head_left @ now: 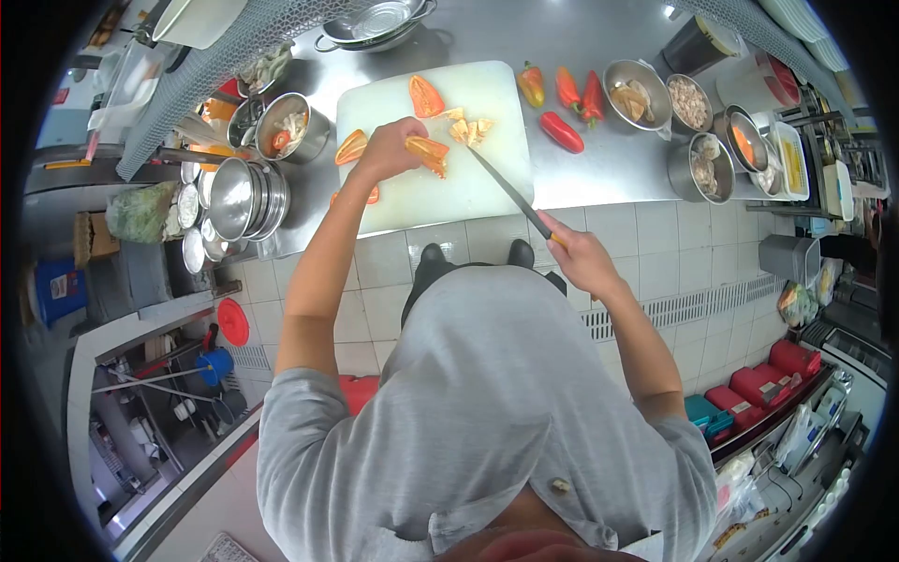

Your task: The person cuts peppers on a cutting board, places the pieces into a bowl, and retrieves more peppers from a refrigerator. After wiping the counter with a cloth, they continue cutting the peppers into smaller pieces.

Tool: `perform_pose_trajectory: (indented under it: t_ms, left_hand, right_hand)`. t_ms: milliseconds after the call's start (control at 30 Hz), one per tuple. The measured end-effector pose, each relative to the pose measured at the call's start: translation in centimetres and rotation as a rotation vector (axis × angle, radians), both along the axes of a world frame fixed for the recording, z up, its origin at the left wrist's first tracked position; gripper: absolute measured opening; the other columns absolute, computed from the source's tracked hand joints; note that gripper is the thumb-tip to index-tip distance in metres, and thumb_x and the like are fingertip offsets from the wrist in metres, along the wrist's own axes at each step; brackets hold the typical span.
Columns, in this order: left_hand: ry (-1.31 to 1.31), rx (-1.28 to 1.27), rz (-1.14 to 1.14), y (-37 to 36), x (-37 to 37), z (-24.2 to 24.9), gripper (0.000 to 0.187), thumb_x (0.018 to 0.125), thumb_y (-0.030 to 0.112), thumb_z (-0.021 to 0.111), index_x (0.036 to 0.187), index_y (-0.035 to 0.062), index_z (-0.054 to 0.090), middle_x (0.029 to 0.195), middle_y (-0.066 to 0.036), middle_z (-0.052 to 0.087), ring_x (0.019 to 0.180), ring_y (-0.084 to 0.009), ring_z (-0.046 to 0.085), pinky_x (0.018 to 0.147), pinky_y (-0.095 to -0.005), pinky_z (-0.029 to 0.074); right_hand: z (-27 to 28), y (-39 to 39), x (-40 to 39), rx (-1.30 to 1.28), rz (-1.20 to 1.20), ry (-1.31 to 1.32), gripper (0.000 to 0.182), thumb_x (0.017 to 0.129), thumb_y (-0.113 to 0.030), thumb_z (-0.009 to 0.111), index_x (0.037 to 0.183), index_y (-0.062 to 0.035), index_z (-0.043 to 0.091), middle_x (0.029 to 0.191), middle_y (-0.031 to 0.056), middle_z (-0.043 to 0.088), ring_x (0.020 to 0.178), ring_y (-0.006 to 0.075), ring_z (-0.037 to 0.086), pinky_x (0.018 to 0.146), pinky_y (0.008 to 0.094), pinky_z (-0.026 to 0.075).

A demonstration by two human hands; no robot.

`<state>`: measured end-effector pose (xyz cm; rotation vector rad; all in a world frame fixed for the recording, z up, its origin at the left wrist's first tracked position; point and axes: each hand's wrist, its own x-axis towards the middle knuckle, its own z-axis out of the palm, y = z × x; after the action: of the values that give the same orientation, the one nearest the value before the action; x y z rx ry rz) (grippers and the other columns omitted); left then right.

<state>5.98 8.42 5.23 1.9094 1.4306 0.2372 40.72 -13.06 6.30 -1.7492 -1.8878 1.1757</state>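
My left hand (pixel 391 150) is closed on an orange pepper piece (pixel 427 154) over the white cutting board (pixel 375 208). In my right hand (pixel 582 253) is the handle of a long knife (pixel 510 192), and its blade tip rests near pale yellow-orange core scraps (pixel 467 129) on the board. A halved orange pepper (pixel 426 96) lies near the board's top. Another cut piece (pixel 352 147) sits at the left edge, and more orange shows partly behind my left forearm.
Several whole peppers (pixel 562 132) lie right of the board, beside metal bowls (pixel 635 94) of food. A metal pot (pixel 294 127) and stacked bowls (pixel 248 199) stand left. Behind the board is a colander (pixel 376 22). The steel counter's front edge (pixel 599 203) runs before me.
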Motion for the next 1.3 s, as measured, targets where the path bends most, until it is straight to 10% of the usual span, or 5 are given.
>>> perform_pose_trajectory:
  t_ms: [533,1300]
  left_hand:
    - [0.014,0.105,-0.026,-2.2,0.3,-0.3,0.043,0.073,-0.01,0.063,0.112,0.0057,0.067,0.118,-0.014,0.071,0.108,-0.0341,0.067,0.091,-0.0409,0.053]
    - [0.047,0.329,-0.047,-4.1,0.5,-0.9,0.039,0.071,-0.002,0.074,0.108,0.006,0.066,0.11,-0.013,0.07,0.098,-0.0329,0.069,0.083,-0.0392,0.057]
  right_hand:
    - [0.5,-0.4,0.7,0.095,0.153,0.001,0.058,0.1,-0.013,0.061,0.156,-0.0247,0.049,0.107,0.0179,0.074,0.087,0.0397,0.07,0.081,0.0494,0.055]
    - [2.9,0.1,-2.3,0.132,0.295,-0.239,0.066,0.096,-0.013,0.06,0.159,-0.028,0.045,0.083,0.0185,0.067,0.073,0.0381,0.068,0.071,0.0484,0.058]
